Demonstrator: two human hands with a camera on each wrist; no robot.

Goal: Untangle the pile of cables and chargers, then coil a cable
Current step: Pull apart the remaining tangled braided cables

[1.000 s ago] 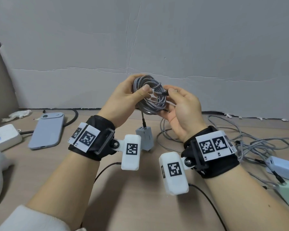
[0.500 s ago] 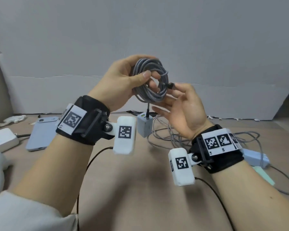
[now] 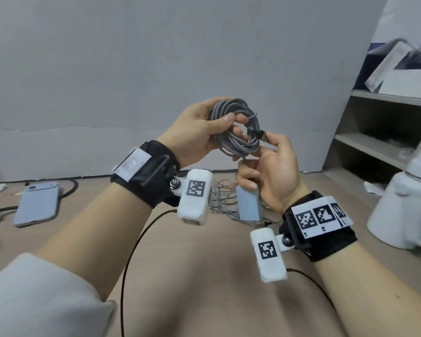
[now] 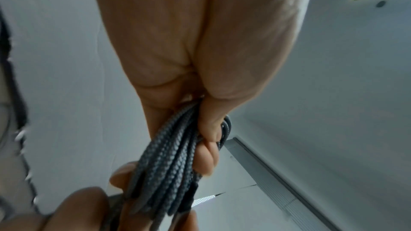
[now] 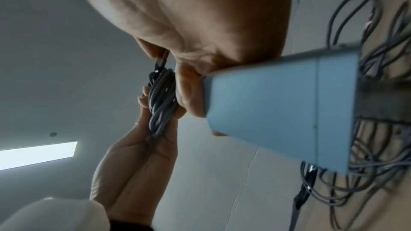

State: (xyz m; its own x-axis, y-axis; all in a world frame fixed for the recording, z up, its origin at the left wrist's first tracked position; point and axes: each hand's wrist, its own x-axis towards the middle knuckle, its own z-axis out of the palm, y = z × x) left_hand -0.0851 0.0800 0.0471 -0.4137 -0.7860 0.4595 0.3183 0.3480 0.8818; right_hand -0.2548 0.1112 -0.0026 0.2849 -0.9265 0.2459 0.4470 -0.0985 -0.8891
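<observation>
A coil of grey braided cable (image 3: 236, 139) is held up in front of the wall. My left hand (image 3: 202, 132) grips its left side, thumb over the strands and fingers through the loop; the left wrist view shows the bunched strands (image 4: 173, 155) in my fingers (image 4: 206, 148). My right hand (image 3: 270, 164) pinches the cable's black plug (image 3: 262, 136) between thumb and forefinger, and its lower fingers curl round a blue-grey charger block (image 3: 249, 206). The block (image 5: 278, 120) and the plug (image 5: 160, 62) also show in the right wrist view.
A tangle of thin grey cables (image 3: 220, 195) lies on the wooden table behind my hands. A blue phone (image 3: 37, 205) lies at the left. A white bottle-like object (image 3: 404, 205) stands at the right, with grey shelves (image 3: 374, 139) behind it.
My right hand, open beside the coil half a second ago, now grips the charger block and pinches the plug. The charger no longer hangs free, and the view has swung right.
</observation>
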